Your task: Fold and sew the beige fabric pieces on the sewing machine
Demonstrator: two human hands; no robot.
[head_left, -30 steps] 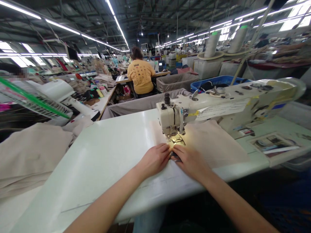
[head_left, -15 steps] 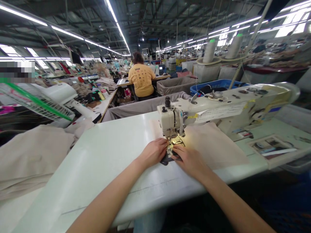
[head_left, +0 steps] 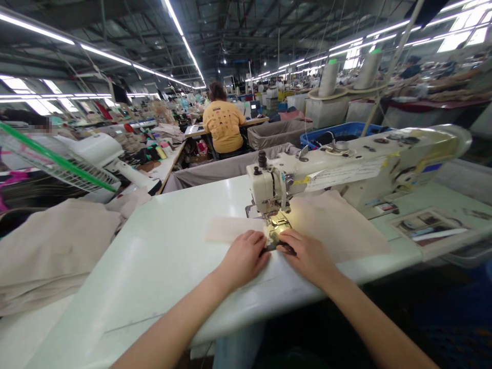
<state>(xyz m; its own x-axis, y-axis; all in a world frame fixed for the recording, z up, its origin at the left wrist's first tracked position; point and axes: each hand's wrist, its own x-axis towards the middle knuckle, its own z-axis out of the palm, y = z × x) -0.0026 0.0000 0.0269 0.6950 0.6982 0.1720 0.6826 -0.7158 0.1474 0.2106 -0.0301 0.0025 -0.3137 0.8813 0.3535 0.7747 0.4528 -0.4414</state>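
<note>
Under the head of a cream sewing machine (head_left: 268, 190) lies a shiny metal plate (head_left: 280, 223), lit yellow. A pale beige strip of fabric (head_left: 228, 229) stretches out left of the needle area. My left hand (head_left: 246, 256) is closed, its bent fingers pressed to the right end of that strip beside the plate. Right of the plate, my right hand (head_left: 309, 259) has its fingers curled together at the front left edge of a larger beige fabric piece (head_left: 342, 230). The undersides of both hands' fingertips are hidden, and a dark edge shows below them.
The pale green table (head_left: 169, 246) extends left. Folded beige cloth (head_left: 49, 246) is piled there, near a white fan (head_left: 100, 148). A tool tray (head_left: 430, 228) lies at right. Thread cones (head_left: 328, 79) and a blue basket (head_left: 307, 141) stand behind. A person in yellow (head_left: 223, 125) sits ahead.
The fabric strip now shows left of the needle; earlier, fabric showed behind the machine head. Both hands have shifted slightly, the right one a little to the right.
</note>
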